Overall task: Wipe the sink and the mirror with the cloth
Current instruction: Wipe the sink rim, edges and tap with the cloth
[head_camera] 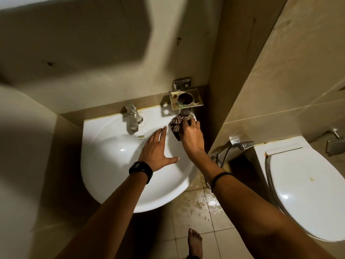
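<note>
Chrome tap (133, 116) set below wall tiles, spout angled forward. Metal holder (184, 99) fixed to wall, 1 round hole in middle. Bidet sprayer (242, 145) hung on partition. Toilet (306, 193) at right, lid closed. Floor tiles (197, 202) wetted beside toilet.

I am losing part of the crumpled checked cloth (175, 126) beneath my right hand (192, 137), which is gripping it.

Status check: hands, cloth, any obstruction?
Right hand grips cloth at back right corner. Left hand open over sink. Metal holder overhangs that corner.
</note>
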